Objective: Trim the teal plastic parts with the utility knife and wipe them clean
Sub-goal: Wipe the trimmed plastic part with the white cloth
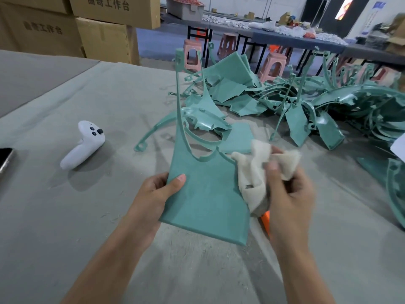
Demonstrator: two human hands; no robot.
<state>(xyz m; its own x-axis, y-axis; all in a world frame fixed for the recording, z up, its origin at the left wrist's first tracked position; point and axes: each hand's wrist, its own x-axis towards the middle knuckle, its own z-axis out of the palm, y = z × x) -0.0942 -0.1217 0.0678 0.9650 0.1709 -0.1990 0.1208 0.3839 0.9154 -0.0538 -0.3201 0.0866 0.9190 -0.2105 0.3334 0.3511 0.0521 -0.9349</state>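
My left hand [156, 191] grips the lower left edge of a large teal plastic part [203, 194], thumb on its textured face, holding it tilted above the table with its thin arm rising up. My right hand [289, 189] holds a crumpled cream cloth [254, 172] against the part's right edge. An orange utility knife [265, 222] shows partly below the cloth, under my right hand; whether the hand holds it I cannot tell. A big pile of teal parts [295, 102] lies behind.
The table has a grey cloth cover [87, 216] dotted with shavings. A white controller [84, 144] lies to the left, a phone [4, 160] at the left edge. Cardboard boxes [103, 38] stand at the back left. Pink stools [272, 66] and another table stand beyond.
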